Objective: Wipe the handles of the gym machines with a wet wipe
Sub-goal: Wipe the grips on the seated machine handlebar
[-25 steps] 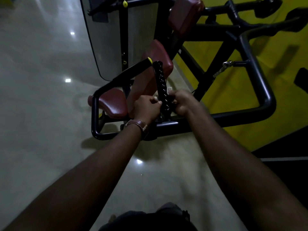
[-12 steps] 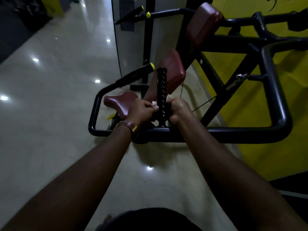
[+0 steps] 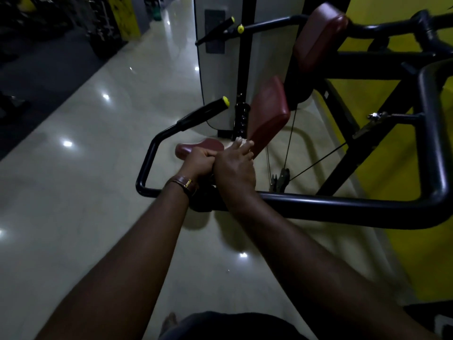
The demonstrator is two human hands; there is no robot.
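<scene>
A: Since half a second ago the right hand has been brought across over the upright handle, where before it gripped from the right side; the left hand is now tucked against it instead of being held apart on the far side of the grip.

B: And the setting, largest first?

A: A pale glossy floor is seen, dotted with light reflections, and a yellow wall on the right. The black tubular frame of the machine is spread across the middle, with a grey shroud behind it.

B: The pads?

A: Three maroon pads are shown: a head pad up high, a back pad tilted below it, and a seat partly hidden behind the hands. A second handle with a yellow end cap is angled to the left of the upright one.

B: The hands themselves?

A: The right hand's fingers are laid fairly straight and close together over the wet wipe, which is pressed against the lower part of the upright handle. The left hand's fingers are curled into a fist beside the right wrist; what is gripped inside cannot be told. A brown watch is worn on the left wrist.
</scene>
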